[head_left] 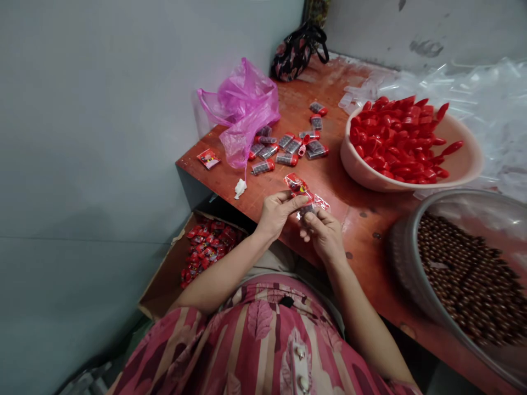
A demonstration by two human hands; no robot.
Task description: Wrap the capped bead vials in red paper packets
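The small, shiny packet [300, 186], printed red with a touch of yellow, was pinched aslant above the counter [349, 206] between the left grip [276, 213] and the right grip [328, 233]. Its clear right side was creased; dark contents [307, 210] showed at the lower end, partly covered.

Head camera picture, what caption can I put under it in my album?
Left hand and right hand hold a shiny packet at a reddish table, near a bowl of red plastic pieces.
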